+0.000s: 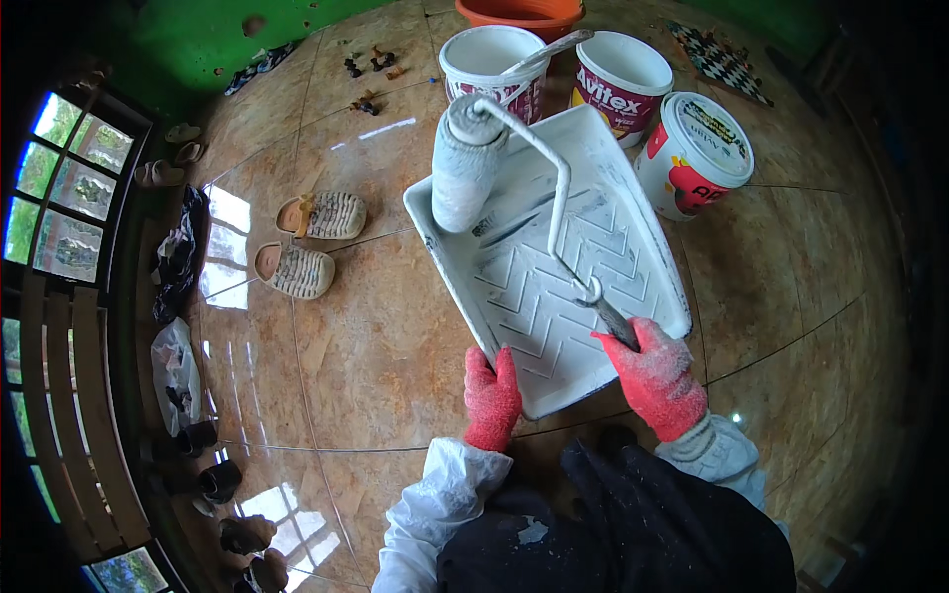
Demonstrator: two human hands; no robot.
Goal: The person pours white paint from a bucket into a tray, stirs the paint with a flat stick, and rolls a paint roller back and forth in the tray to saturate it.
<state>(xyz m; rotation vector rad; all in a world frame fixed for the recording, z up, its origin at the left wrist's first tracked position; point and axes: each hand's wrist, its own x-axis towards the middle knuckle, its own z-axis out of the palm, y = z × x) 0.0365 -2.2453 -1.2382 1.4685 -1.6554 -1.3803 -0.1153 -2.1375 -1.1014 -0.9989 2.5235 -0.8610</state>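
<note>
A white paint tray (534,311) with raised zigzag ribs and white paint smears lies before me. My left hand (493,393), in a red glove, grips the tray's near left rim. My right hand (656,374), gloved likewise, is closed around the dark handle of a paint roller (467,170). The roller's paint-coated white sleeve is over the tray's far left corner; whether it touches the tray I cannot tell. Past the tray stand two open white paint buckets (463,78) (626,63), the left one with a paint-smeared tool resting across its rim.
A lidded paint bucket (693,156) stands right of the tray, an orange basin (519,11) behind the buckets. A chessboard (719,63) lies far right, chess pieces (378,59) far left. A pair of clogs (319,215) sits left; bags and shoes line the window wall.
</note>
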